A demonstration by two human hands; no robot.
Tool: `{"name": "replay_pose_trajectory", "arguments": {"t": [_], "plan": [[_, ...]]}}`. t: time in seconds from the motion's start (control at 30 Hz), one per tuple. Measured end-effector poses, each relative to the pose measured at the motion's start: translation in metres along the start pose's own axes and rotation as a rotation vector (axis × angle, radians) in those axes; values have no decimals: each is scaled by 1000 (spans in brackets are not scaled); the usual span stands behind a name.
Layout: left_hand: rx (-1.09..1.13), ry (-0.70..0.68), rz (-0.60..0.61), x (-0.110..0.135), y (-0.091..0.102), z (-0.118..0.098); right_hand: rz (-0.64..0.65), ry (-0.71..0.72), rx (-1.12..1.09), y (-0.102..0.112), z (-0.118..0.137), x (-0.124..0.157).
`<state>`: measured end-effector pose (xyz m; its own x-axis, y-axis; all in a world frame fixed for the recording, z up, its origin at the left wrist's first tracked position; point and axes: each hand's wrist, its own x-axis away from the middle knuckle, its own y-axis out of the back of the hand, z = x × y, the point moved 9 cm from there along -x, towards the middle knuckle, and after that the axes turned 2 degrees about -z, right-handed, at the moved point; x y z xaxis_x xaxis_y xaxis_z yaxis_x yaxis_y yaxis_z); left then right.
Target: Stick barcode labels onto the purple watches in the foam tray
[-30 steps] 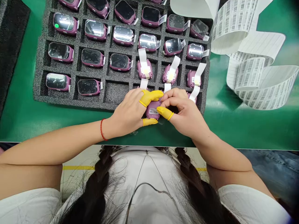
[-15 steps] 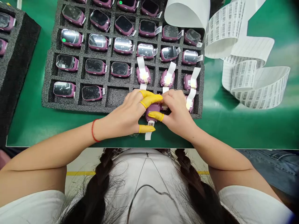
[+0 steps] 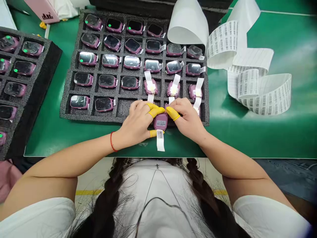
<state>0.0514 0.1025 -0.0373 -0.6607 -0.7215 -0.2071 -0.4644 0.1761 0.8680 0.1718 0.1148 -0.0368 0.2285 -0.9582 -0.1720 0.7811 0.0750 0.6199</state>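
A purple smartwatch (image 3: pixel 160 123) is held face down at the tray's near edge, a printed barcode label on its back. My left hand (image 3: pixel 138 121) grips it, thumb at the lower end and fingers at the upper end, with yellow finger cots on. A white paper strip (image 3: pixel 160 142) with a small barcode label hangs from the lower end. My right hand (image 3: pixel 188 120) is closed at the watch's upper right corner, its yellow-covered thumb pressed against the fingers there. Whatever lies between those fingertips is partly hidden.
The black foam tray (image 3: pixel 94 118) holds several purple watches, some face down with white strips. A curling roll of barcode labels (image 3: pixel 266 96) lies to the right. Another foam tray (image 3: pixel 47 71) with watches stands left. A pink box (image 3: pixel 43 10) is at the back left.
My right thumb has moved up off the watch's back to its upper edge, uncovering the barcode label. My left hand keeps its grip. The view has shifted, showing more of the left tray.
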Motion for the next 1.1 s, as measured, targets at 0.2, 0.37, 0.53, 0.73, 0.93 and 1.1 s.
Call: {"name": "replay_pose_trajectory", "arguments": {"t": [0.2,0.37,0.53,0.73,0.93,1.1], "plan": [[349,150,-3,-1,14,9,-118,-61,-127,19,-5,-1],[330,360,-119,9,53,59,-163,-93,-149,22,-11,-2],[-83,266,150,11,56,78,-163,-51,-139,20,-9,-2],[-439,144,-36,-23,75,78,-176,-22,-120,21,-9,-2],[-466,21,171,-59,53,101,-183,-39,-118,23,-8,-2],[-104,200,-45,-47,78,85,-173,-27,-128,25,-3,-2]]}}
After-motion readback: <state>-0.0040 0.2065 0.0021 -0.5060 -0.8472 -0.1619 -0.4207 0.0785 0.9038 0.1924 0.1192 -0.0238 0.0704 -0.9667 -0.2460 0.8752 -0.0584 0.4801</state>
